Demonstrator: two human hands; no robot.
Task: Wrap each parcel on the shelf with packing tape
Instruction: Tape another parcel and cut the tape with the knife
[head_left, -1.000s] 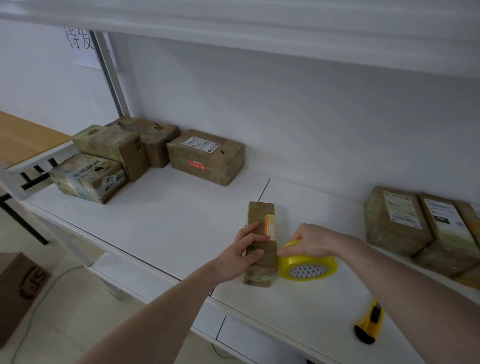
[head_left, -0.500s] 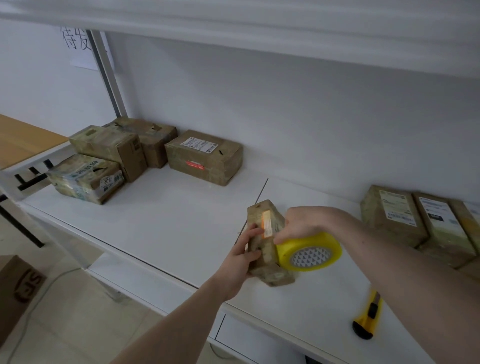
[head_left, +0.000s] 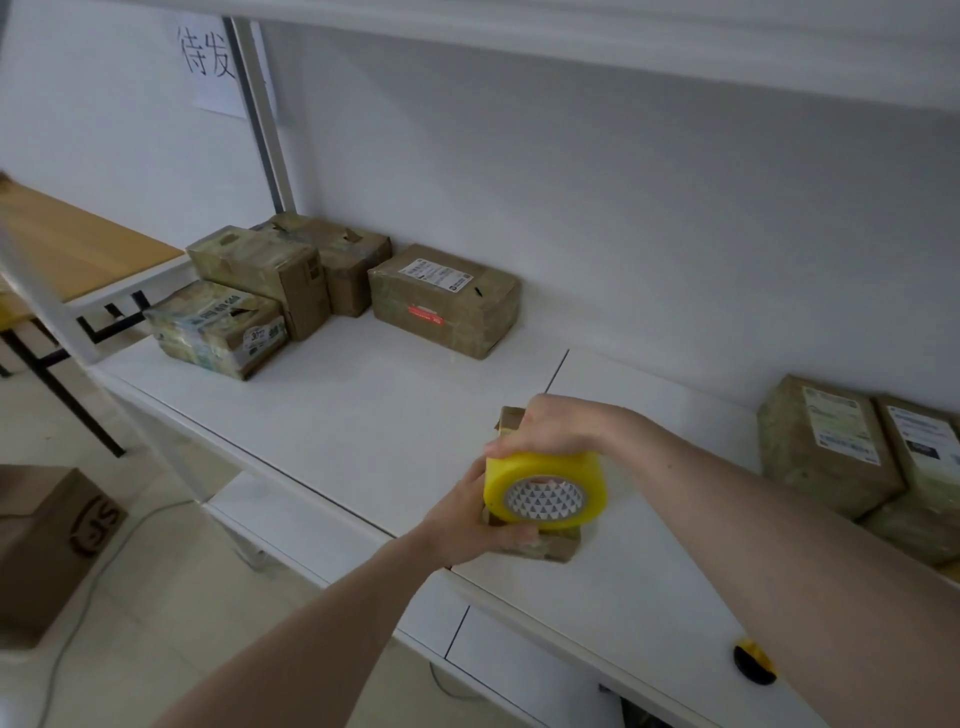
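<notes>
A small brown parcel (head_left: 551, 544) is near the front edge of the white shelf (head_left: 363, 415), mostly hidden behind my hands and the tape. My left hand (head_left: 467, 514) grips it from the left and underneath. My right hand (head_left: 550, 426) holds a yellow roll of packing tape (head_left: 544, 489) from above, pressed against the near side of the parcel. Only the parcel's top corner and bottom edge show.
Several taped parcels (head_left: 441, 299) sit at the shelf's back left, more parcels (head_left: 826, 441) at the right. A yellow and black utility knife (head_left: 753, 662) lies near the front edge, partly hidden by my right forearm. A cardboard box (head_left: 47, 540) stands on the floor at left.
The parcel went from standing upright to tilted in my left hand. My right hand carried the tape roll from the parcel's right side over its top to the near side.
</notes>
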